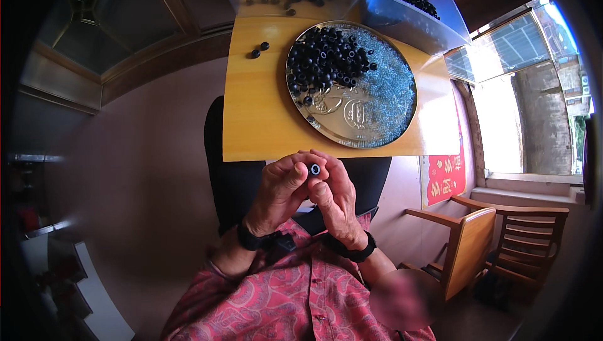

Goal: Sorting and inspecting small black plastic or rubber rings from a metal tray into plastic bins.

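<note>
Just in front of the table's near edge, my hands meet over my lap. Between their fingertips sits a small black cap, its round open end with a pale ring turned up. My left hand pinches it from the left, thumb and fingers closed. My right hand closes on it from the right, thumb against its lower side. Beyond them lies a round metal tray. A heap of black caps covers its left part, and many tiny clear bluish pieces cover its right.
The tray rests on a yellow wooden table. Two loose black caps lie left of it. Clear plastic bins with more black caps stand at the back. A wooden chair and a window are at the right.
</note>
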Demonstrator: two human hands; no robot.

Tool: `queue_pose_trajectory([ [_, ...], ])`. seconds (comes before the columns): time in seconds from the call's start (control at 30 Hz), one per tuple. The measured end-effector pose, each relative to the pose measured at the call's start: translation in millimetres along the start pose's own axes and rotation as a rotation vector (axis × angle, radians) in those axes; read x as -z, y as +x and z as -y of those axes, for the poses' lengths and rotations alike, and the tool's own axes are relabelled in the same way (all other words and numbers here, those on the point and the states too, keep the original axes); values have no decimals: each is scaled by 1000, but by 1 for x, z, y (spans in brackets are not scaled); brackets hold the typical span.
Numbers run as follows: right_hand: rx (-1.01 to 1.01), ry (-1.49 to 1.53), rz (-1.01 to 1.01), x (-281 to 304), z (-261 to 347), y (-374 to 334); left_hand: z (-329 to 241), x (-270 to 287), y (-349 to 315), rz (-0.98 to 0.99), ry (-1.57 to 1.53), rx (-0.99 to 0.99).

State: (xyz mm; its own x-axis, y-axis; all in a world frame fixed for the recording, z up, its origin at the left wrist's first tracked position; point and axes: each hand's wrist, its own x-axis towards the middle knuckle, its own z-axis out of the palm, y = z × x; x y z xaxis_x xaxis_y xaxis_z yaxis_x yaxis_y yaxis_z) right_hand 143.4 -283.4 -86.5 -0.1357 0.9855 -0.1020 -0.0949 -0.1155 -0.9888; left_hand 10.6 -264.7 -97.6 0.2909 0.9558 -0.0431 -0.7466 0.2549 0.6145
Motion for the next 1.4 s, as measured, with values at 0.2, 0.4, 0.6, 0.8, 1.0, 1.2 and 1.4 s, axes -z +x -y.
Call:
queue_pose_trajectory([
  [0.2,73,-65,42,-11,7,7,-7,-1,-2,6,66,56],
  [0.4,48,-217,-30,-19,13,10,-1,10,-4,23,47,41],
  [0.6,74,-64,-41,-16,-3,11,5,10,-2,-29,70,39],
  [0.8,69,-141,30,-13,-2,12,0,12,0,11,-50,110],
  [1.0,352,-268,-56,1,-3,10,-3,8,-1,-111,-69,136],
  [1.2,237,-157,-9,7,5,4,8,18,-1,-141,-33,26],
  [1.4,370,-238,-46,10,-3,7,9,4,-3,-237,67,10],
])
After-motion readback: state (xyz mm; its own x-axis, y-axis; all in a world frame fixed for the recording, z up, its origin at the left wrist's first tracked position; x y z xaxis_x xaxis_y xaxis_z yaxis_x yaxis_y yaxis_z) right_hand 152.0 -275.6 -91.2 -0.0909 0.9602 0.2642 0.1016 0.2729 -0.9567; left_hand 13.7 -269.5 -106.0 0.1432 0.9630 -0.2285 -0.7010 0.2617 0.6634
